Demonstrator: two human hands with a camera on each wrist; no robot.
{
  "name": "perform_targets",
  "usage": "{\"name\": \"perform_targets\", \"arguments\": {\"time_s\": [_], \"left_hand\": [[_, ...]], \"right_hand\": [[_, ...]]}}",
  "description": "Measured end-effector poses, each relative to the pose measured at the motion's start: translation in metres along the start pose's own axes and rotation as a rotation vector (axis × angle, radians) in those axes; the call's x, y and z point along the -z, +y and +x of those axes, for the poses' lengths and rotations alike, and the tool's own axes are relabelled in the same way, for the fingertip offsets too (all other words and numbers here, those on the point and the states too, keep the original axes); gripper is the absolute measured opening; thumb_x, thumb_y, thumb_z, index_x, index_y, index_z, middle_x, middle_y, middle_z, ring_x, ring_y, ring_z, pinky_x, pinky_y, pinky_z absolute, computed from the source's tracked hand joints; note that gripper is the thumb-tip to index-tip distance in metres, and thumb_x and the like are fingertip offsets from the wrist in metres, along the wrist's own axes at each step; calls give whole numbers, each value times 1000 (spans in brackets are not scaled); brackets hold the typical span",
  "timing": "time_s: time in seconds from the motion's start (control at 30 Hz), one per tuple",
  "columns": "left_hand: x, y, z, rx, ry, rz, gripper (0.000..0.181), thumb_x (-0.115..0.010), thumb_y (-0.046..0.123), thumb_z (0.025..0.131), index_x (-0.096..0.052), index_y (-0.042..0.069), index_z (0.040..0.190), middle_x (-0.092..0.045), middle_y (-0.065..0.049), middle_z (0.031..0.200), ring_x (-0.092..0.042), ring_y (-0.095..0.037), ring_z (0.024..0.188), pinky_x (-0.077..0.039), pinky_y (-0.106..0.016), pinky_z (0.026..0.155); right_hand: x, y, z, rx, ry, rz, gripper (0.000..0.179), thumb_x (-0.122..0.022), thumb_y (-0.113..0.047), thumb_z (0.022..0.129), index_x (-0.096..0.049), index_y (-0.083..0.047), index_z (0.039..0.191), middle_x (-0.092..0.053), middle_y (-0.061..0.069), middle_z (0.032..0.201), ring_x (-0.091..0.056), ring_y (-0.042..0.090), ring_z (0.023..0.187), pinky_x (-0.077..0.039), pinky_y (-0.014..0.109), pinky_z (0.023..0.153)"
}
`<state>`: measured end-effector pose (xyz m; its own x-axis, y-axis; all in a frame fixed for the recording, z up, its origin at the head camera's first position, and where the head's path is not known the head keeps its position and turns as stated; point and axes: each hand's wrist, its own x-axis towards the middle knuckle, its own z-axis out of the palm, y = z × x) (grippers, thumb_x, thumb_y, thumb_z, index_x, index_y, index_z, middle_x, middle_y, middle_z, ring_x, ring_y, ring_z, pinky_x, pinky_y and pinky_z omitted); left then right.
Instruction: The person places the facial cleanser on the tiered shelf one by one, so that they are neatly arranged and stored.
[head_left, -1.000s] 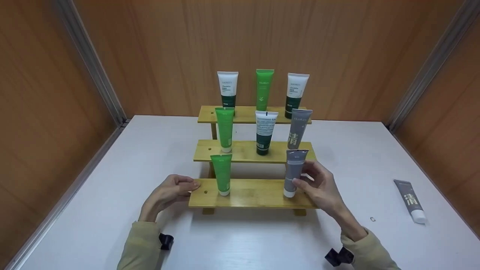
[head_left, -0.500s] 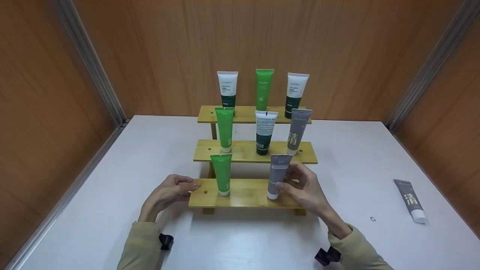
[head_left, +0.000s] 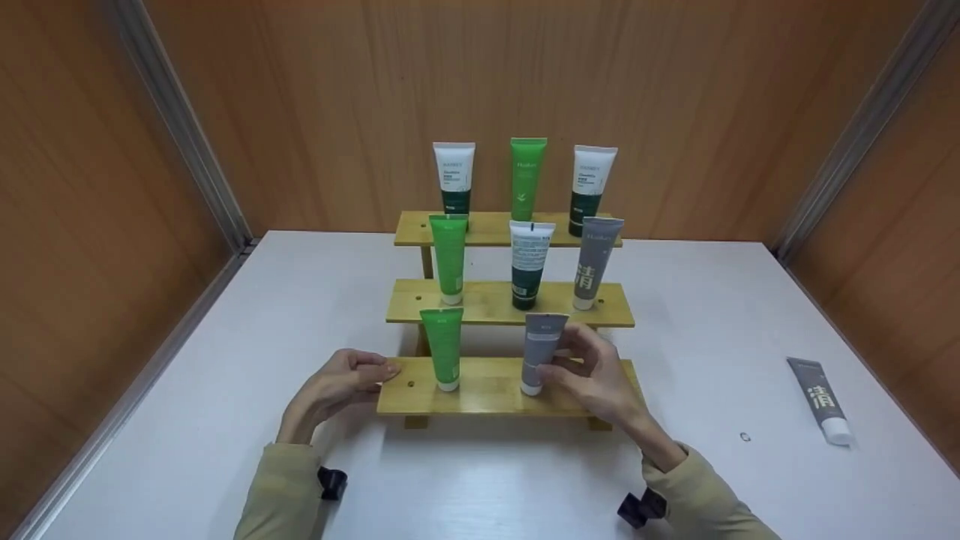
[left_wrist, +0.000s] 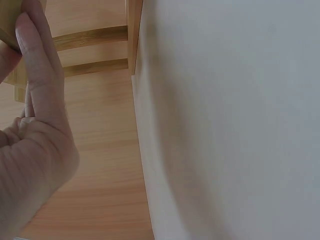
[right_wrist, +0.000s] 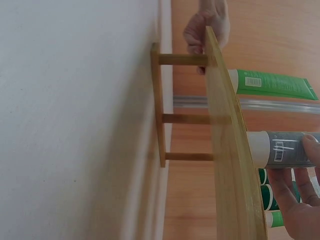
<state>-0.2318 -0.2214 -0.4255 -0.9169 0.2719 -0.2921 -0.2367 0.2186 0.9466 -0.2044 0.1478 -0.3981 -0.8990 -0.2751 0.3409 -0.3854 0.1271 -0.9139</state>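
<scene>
My right hand (head_left: 592,373) pinches a grey squeeze tube (head_left: 541,352) between thumb and fingers. The tube stands cap down at the middle of the lowest board of a three-step bamboo display stand (head_left: 480,405). In the right wrist view its white cap (right_wrist: 257,149) is right at the board's surface. My left hand (head_left: 334,390) grips the left end of that same board, thumb on top and fingers underneath, as the left wrist view shows with the fingers (left_wrist: 42,75) at the edge. A green tube (head_left: 444,349) stands upright on the board's left part.
On the middle step stand a green tube (head_left: 449,259), a white-and-dark-green tube (head_left: 529,262) and a grey tube (head_left: 598,259). The top step bears three more tubes. Another grey tube (head_left: 817,401) lies on the white table at right, near a small ring (head_left: 745,436). Wooden panels enclose the table.
My right hand has moved the grey tube leftward along the lowest board, from its right end to the middle. The left hand has stayed at the board's left end.
</scene>
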Motion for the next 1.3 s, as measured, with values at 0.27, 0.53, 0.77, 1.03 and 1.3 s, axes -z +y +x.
{"name": "perform_targets", "arguments": {"time_s": [0.27,0.53,0.77,1.03,1.3], "left_hand": [[0,0,0,7,0,-13,57,-70,21,94,-49,-15,133,-71,-8,108,-70,-12,91,-61,-28,84],[0,0,0,-4,-15,-20,49,-70,20,94,-54,-13,127,-72,-3,101,-71,-12,90,-62,-27,82],[0,0,1,2,2,-13,54,-72,21,93,-53,-14,129,-72,-6,104,-71,-13,90,-62,-28,83],[2,-1,1,9,-3,-7,56,-71,23,94,-52,-15,130,-72,-5,103,-72,-13,90,-62,-27,83],[2,-1,1,-8,-27,-12,50,-69,22,95,-55,-14,127,-71,-4,102,-72,-12,88,-62,-26,81]], "right_hand": [[-3,1,3,7,-15,19,50,-73,7,85,-53,8,131,-59,22,128,-65,15,108,-57,30,99],[-2,2,4,-12,-28,19,51,-73,5,86,-52,8,133,-58,25,131,-64,8,109,-56,30,101],[-1,3,4,14,-46,25,52,-73,4,87,-51,8,134,-57,25,132,-64,8,111,-56,30,101],[2,4,2,44,-57,36,53,-73,3,88,-50,7,135,-58,22,132,-65,8,112,-56,29,101],[20,10,-4,137,-53,37,46,-71,7,88,-53,9,131,-63,11,118,-66,12,110,-57,29,100]]}}
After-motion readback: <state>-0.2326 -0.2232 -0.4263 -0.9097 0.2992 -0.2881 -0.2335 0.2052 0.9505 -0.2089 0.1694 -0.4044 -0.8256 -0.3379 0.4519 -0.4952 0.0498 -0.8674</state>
